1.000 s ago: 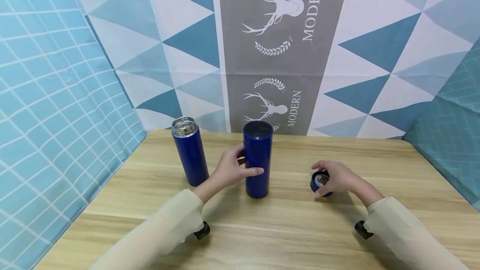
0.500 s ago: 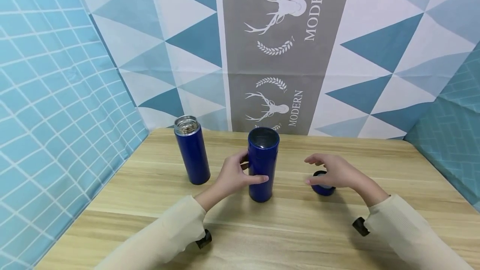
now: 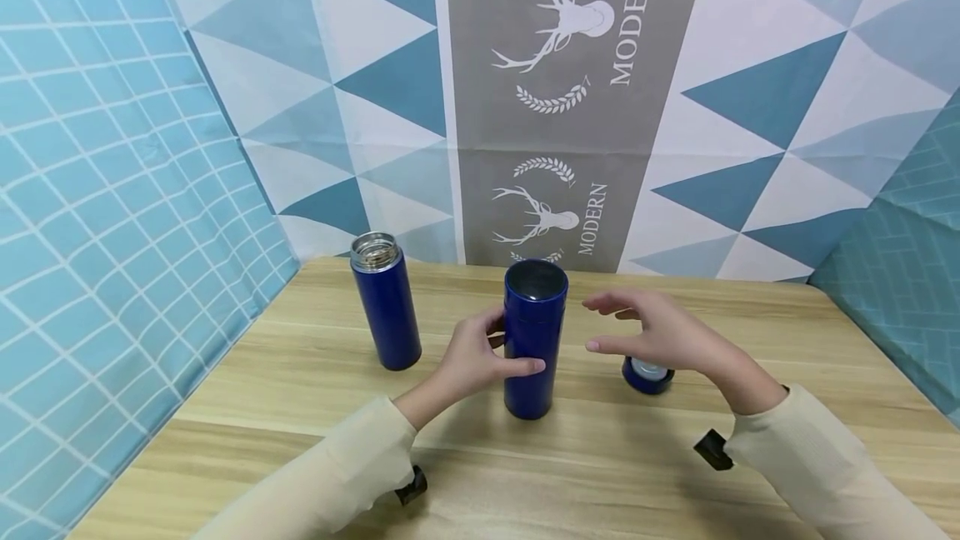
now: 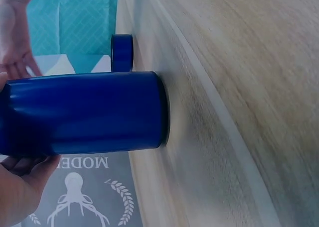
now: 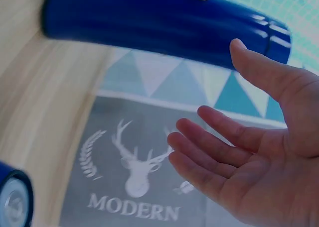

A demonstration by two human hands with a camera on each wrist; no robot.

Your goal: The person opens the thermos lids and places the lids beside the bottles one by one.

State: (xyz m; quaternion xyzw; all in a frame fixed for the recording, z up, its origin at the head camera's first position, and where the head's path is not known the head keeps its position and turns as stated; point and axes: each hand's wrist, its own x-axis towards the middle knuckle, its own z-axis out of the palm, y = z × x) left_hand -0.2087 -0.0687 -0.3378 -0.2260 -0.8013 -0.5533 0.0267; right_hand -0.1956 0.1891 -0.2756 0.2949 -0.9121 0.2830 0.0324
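Note:
My left hand grips a blue thermos bottle round its left side, thumb across the front. The bottle stands nearly upright, with a dark round top and a thin seam just below it. In the left wrist view its base is right at the tabletop. My right hand hovers to the right of this bottle, fingers spread and nothing held. The right wrist view shows its palm facing the bottle. Just below that hand, a small blue lid with a pale inside lies on the table, partly hidden by the hand.
A second blue thermos bottle, uncapped with a silver threaded neck, stands at the left. The wooden table ends at a patterned backdrop. A blue tiled sheet borders the left side.
My right hand has let go of the small lid, risen and moved left toward the held bottle. My left hand has brought its bottle slightly right and nearer to me.

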